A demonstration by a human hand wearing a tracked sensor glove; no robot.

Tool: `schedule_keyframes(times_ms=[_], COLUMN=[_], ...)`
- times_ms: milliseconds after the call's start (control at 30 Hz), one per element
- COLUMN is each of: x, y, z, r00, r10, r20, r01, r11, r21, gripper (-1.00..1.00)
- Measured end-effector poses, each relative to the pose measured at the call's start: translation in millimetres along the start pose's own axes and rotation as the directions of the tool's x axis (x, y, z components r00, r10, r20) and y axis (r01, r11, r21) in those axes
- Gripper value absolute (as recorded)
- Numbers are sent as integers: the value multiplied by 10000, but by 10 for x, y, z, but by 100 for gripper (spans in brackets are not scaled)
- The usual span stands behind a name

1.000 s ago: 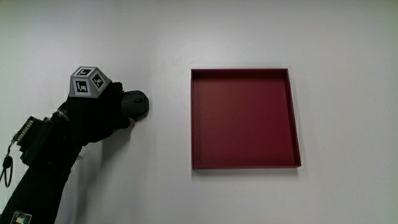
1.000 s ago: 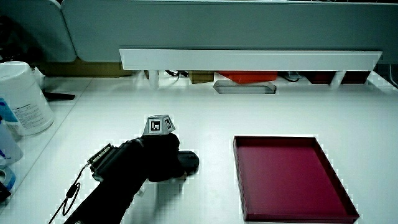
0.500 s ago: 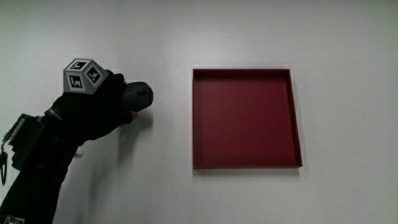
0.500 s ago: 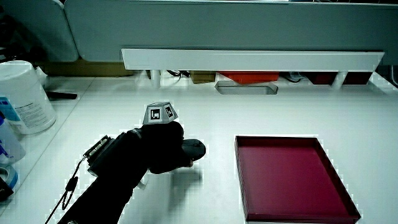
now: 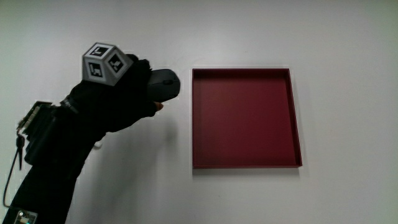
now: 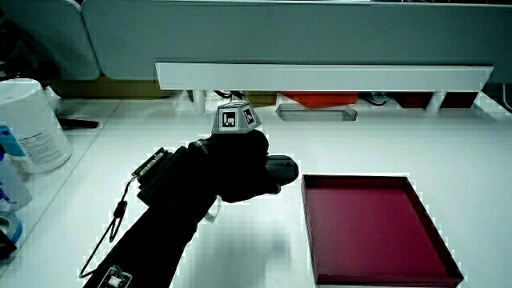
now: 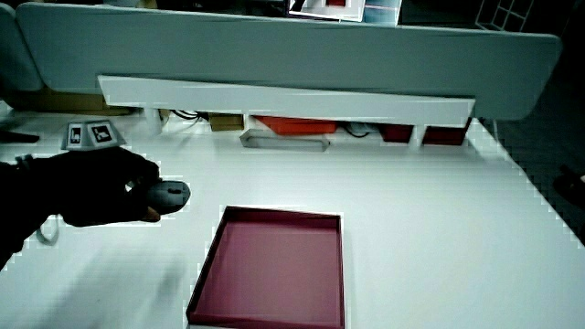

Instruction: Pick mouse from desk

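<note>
The mouse (image 5: 163, 84) sits inside the grip of the hand (image 5: 121, 93), its rounded end poking out of the glove toward the red tray (image 5: 245, 118). Its long axis runs along the line from the forearm (image 5: 53, 155) to the tray's near wall, so the mouse lies straight ahead of the palm, not to either side of it. The fingers are curled over the mouse's back and flanks, pinching it; a bare thumb tip shows just under its body in the main view.

In a side view the mouse (image 6: 282, 170) appears clear of the white surface (image 6: 240, 256), with a soft shadow lying under the hand (image 6: 232, 172) nearer the person (a lift, by my reading, though the gap itself is hard to see). The same holds in a side view where the grey mouse (image 7: 167, 195) juts from the dark hand (image 7: 101, 187), just beside the tray (image 7: 274, 265) but not over it.

The patterned cube (image 5: 104, 62) rides on the back of the hand, tilted, with 2 marker faces turned upward. The wrist is roughly level and the forearm slants down toward the person's edge. The pick looks essentially made.
</note>
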Motion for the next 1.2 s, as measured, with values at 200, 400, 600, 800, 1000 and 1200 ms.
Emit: schedule_keyframes(times_ms=[200,400,600,800,1000,1200], x=[24,29,63,44,30,107], y=[12,20,3,-3,-47,-215], z=[-35,-46,-60,-82,-59,77], r00=[9997,9995,9989,9989,9977,9947], r10=[196,-84,-23,-171,-539,-999], r20=[-112,-314,-476,-447,-417,-242], r01=[-196,102,51,206,582,1025], r11=[9998,9982,9983,9967,9921,9823], r21=[-71,586,587,786,1113,1565], gripper=[0,27,67,100,100,100])
